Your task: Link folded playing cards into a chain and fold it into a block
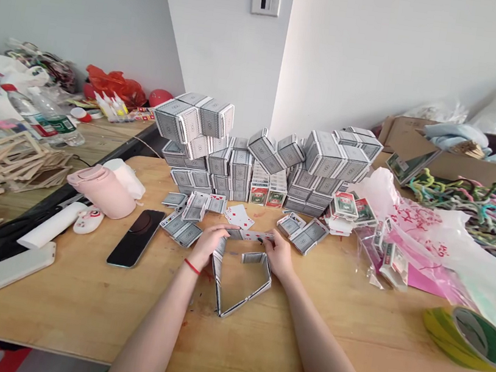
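Note:
A strip of joined playing cards (pixel 250 235) stretches between my hands, with red diamonds on the side facing me. My left hand (pixel 211 243) pinches its left end, beside the upper left corner of an angular card frame (pixel 235 305). At the right end, my right hand (pixel 279 255) grips the strip between thumb and fingers. The frame stands on edge on the table, its patterned backs showing. A few loose cards (pixel 239 215) lie face up just beyond the strip. Folded card pieces (pixel 183 230) rest left of my left hand, and others (pixel 309 236) lie past my right hand.
Stacked card blocks (pixel 192 123) form a wall at the back, with card boxes (pixel 259 192) among them. A black phone (pixel 135 238), pink bottle (pixel 102 189) and white power bank (pixel 17 267) lie left. Yellow tape (pixel 437 333) and plastic bags (pixel 435 231) sit right.

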Action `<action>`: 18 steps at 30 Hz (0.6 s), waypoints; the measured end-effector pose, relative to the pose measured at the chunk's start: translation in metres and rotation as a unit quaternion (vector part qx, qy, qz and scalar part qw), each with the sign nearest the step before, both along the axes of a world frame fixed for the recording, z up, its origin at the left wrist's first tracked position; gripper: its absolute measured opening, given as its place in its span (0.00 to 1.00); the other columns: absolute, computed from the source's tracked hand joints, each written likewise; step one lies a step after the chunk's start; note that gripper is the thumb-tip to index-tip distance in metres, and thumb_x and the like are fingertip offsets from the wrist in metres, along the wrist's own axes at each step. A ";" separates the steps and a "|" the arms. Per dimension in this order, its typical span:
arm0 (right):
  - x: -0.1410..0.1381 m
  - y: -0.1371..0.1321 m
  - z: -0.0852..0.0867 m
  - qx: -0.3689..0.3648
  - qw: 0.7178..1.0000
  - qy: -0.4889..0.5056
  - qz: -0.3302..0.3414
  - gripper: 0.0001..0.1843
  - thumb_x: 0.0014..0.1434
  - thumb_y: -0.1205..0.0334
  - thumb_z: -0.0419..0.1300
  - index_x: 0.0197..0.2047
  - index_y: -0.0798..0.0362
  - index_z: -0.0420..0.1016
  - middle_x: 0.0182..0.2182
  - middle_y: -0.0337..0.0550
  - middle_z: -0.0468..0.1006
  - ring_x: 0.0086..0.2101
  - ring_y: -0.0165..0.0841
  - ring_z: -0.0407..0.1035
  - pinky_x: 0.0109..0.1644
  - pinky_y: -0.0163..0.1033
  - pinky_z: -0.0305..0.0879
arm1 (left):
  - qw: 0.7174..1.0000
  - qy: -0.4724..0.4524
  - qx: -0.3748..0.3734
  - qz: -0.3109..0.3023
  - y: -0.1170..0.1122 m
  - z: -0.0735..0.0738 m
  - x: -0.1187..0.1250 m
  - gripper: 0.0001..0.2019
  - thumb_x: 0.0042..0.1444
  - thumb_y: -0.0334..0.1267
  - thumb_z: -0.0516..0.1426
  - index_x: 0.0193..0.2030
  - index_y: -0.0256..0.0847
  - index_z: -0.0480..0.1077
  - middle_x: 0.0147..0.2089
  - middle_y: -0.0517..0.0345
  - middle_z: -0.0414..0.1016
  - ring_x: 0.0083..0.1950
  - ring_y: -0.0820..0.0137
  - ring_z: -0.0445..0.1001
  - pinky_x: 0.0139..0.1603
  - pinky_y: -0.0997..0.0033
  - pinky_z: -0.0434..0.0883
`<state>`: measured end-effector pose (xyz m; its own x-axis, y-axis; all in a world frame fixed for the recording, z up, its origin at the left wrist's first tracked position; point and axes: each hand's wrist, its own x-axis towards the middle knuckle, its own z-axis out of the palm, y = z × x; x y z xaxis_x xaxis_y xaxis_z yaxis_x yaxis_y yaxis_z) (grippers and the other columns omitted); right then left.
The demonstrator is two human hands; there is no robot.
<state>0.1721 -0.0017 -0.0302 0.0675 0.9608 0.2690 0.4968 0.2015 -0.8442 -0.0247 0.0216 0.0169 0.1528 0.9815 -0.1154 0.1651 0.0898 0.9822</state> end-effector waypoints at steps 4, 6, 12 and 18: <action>0.000 0.001 -0.001 0.014 0.999 -0.037 -0.005 0.05 0.53 0.65 0.50 0.28 0.52 0.66 0.28 0.41 0.70 0.31 0.34 0.66 0.35 0.36 0.61 | 1.000 -0.001 0.003 -0.004 -0.001 0.002 0.001 0.16 0.38 0.32 0.49 0.32 0.38 0.75 0.39 0.56 0.77 0.47 0.65 0.70 0.53 0.67 0.60; 0.001 0.002 -0.002 0.015 0.999 -0.045 0.000 0.06 0.53 0.66 0.50 0.28 0.51 0.67 0.28 0.41 0.70 0.30 0.34 0.66 0.35 0.36 0.61 | 1.000 -0.001 0.006 -0.005 -0.001 0.003 0.002 0.16 0.38 0.31 0.49 0.32 0.38 0.75 0.38 0.55 0.77 0.46 0.65 0.70 0.53 0.67 0.60; 0.001 0.004 -0.003 0.020 0.998 -0.056 0.013 0.07 0.52 0.69 0.50 0.27 0.52 0.67 0.27 0.41 0.68 0.29 0.33 0.64 0.34 0.36 0.60 | 1.000 0.000 0.014 -0.015 -0.002 0.002 0.004 0.17 0.38 0.31 0.48 0.31 0.38 0.75 0.39 0.56 0.77 0.45 0.65 0.71 0.53 0.66 0.62; -0.005 0.003 -0.004 0.009 0.999 -0.047 0.016 0.07 0.51 0.70 0.49 0.26 0.52 0.66 0.25 0.39 0.68 0.28 0.32 0.64 0.33 0.34 0.59 | 1.000 -0.008 0.024 -0.005 -0.002 -0.002 0.006 0.17 0.39 0.31 0.48 0.32 0.38 0.75 0.39 0.56 0.77 0.46 0.66 0.71 0.52 0.67 0.62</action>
